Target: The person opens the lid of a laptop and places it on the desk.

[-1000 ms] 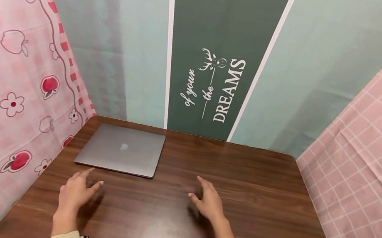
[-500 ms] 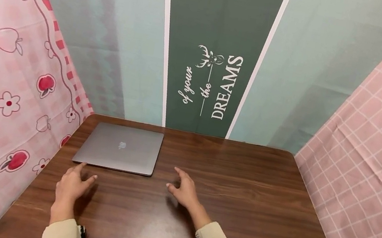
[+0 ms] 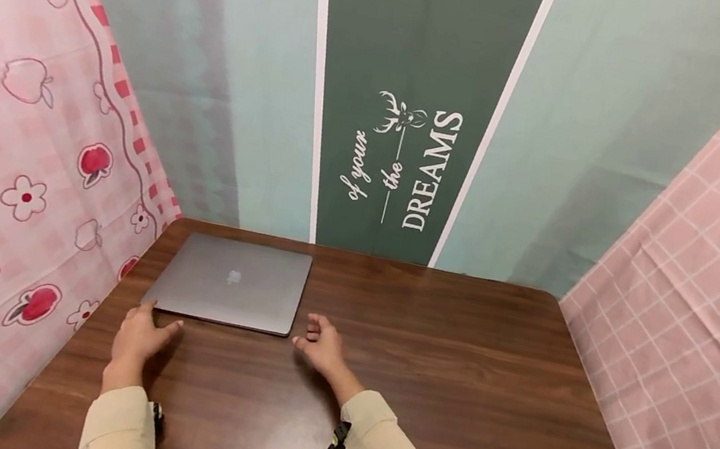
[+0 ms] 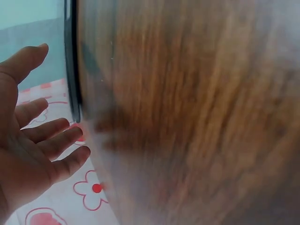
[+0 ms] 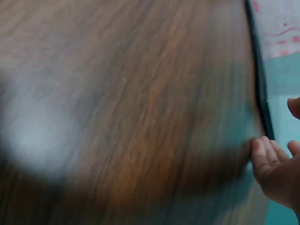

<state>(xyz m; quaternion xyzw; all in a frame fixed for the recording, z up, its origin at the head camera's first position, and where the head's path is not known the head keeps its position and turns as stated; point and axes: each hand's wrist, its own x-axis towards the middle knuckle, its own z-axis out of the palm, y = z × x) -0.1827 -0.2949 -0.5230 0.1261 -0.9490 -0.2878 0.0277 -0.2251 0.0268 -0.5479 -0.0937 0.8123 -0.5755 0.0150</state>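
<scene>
A closed grey laptop point(image 3: 229, 282) with an apple logo lies flat at the back left of the wooden table. My left hand point(image 3: 139, 340) is at its front left corner, thumb spread away from the fingers; one fingertip overlaps the corner in the head view, and I cannot tell whether it touches. In the left wrist view that hand point(image 4: 37, 136) has its fingers apart and holds nothing. My right hand point(image 3: 321, 347) hovers just right of the laptop's front right corner, fingers loosely bent. The right wrist view shows this hand point(image 5: 276, 164) close to the laptop's dark edge point(image 5: 260, 79), gripping nothing.
The brown table point(image 3: 445, 398) extends to the right and front of the laptop. A pink patterned cloth point(image 3: 27, 121) hangs on the left, a pink checked cloth point(image 3: 716, 276) on the right. Behind the table hangs a green curtain point(image 3: 426, 45) with white lettering.
My right hand has moved left across the table to beside the laptop's right corner, its fingers bending more. My left hand has moved slightly forward to the laptop's left corner. The laptop stays put.
</scene>
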